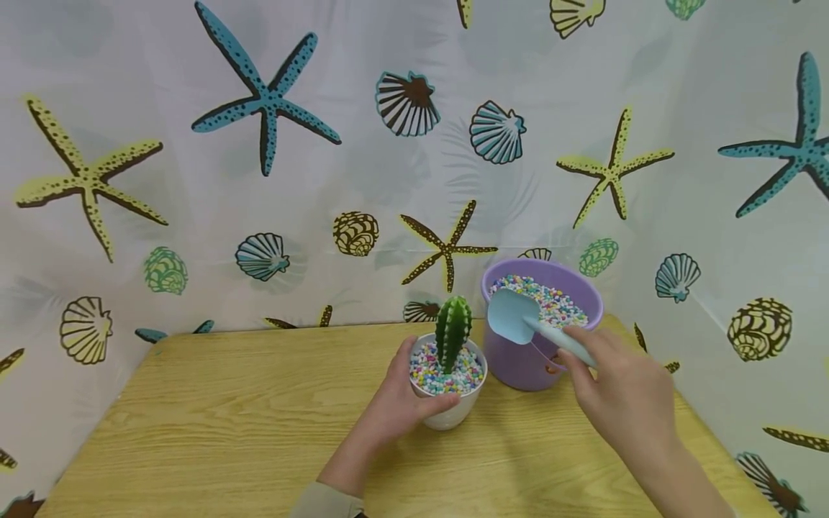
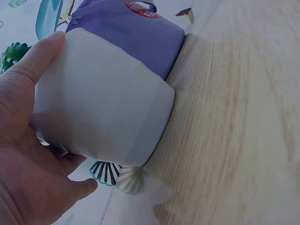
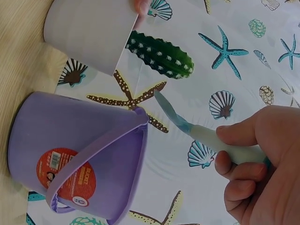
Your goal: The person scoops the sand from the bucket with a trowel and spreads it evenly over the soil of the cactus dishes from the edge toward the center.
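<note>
A white plant pot (image 1: 447, 416) stands on the wooden table, filled with multicoloured pebbles (image 1: 432, 373). Out of the pebbles rises an upright green cactus (image 1: 453, 334). My left hand (image 1: 398, 399) holds the pot from the left, thumb along the near side of the rim and fingers around the far side. In my right hand (image 1: 624, 385) is a light blue toy shovel (image 1: 514, 316), gripped by its pale handle. The shovel's blade hangs over the near left rim of a purple bucket (image 1: 518, 363), and no pebbles show on it. More pebbles (image 1: 550, 298) lie inside the bucket.
The bucket stands right behind the pot, near the back right corner of the table (image 1: 259, 417). Its handle (image 3: 93, 150) hangs down across a red label. Behind and to the sides hangs a white curtain (image 1: 363, 165) printed with starfish and shells.
</note>
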`<act>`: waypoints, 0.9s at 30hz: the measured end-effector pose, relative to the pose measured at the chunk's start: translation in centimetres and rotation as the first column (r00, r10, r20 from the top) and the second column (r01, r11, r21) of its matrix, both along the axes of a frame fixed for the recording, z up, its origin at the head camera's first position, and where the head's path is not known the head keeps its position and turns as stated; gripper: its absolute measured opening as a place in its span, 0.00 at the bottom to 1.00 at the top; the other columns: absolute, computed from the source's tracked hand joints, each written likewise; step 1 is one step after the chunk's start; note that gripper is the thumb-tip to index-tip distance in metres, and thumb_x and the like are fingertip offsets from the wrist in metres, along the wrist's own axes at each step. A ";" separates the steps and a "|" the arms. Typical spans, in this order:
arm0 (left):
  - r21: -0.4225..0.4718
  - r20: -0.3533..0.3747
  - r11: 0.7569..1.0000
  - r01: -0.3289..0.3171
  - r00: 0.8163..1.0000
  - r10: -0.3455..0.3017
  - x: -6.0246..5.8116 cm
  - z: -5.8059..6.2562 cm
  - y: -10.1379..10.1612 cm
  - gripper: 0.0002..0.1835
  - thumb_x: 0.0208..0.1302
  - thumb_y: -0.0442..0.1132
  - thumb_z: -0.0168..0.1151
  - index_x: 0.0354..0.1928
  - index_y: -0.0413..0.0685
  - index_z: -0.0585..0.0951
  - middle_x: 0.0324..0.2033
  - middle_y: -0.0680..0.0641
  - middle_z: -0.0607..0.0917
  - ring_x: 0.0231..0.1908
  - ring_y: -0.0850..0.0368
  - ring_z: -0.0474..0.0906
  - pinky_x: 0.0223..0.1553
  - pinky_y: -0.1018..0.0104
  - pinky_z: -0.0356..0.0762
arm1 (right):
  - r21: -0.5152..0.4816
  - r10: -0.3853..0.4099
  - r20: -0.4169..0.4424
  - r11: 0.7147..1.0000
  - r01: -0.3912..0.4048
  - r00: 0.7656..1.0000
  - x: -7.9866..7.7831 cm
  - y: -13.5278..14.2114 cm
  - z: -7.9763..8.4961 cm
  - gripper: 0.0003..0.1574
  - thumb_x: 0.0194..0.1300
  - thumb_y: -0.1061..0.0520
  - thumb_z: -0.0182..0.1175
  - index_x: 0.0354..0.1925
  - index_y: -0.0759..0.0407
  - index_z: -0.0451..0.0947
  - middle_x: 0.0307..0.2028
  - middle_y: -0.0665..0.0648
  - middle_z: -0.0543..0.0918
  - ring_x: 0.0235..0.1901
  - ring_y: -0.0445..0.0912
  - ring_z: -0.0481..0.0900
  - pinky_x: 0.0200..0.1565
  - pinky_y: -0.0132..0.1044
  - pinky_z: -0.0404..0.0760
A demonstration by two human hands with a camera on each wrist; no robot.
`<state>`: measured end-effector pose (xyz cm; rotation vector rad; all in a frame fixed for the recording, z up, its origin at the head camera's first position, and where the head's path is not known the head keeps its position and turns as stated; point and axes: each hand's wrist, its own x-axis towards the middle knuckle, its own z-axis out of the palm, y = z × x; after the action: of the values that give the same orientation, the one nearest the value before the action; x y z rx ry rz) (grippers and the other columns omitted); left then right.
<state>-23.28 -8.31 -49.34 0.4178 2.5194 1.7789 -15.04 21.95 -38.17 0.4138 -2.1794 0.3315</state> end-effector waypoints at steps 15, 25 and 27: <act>0.001 0.008 1.000 -0.008 1.000 0.008 0.1 0.1 0.0 0.69 0.57 0.55 0.88 0.89 0.48 0.50 0.78 0.34 0.66 0.77 0.35 0.65 0.78 0.34 0.62 | 0.026 -0.066 0.000 0.998 0.066 0.998 -1.3 2.7 1.6 0.19 0.65 0.59 0.78 0.55 0.57 0.90 0.35 0.58 0.89 0.16 0.45 0.70 0.15 0.39 0.59; 0.014 0.018 1.000 -0.003 1.000 0.003 0.1 0.1 0.0 0.69 0.57 0.55 0.88 0.89 0.50 0.50 0.78 0.35 0.66 0.77 0.36 0.65 0.77 0.33 0.63 | 0.091 -0.105 0.033 0.991 0.101 0.994 -2.8 4.6 2.7 0.19 0.66 0.59 0.78 0.54 0.60 0.90 0.35 0.62 0.89 0.14 0.43 0.65 0.14 0.38 0.58; 0.018 0.018 1.000 -0.003 1.000 0.003 0.1 0.1 0.0 0.68 0.57 0.54 0.88 0.89 0.50 0.50 0.78 0.35 0.66 0.77 0.36 0.65 0.77 0.33 0.63 | 0.103 -0.103 0.038 0.990 0.098 0.994 -3.2 4.9 2.8 0.19 0.65 0.60 0.78 0.53 0.61 0.90 0.34 0.62 0.89 0.14 0.43 0.66 0.14 0.38 0.59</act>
<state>-23.17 -8.31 -49.28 0.3970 2.4951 1.7988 -18.23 26.89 -35.42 0.3538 -2.2567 0.1764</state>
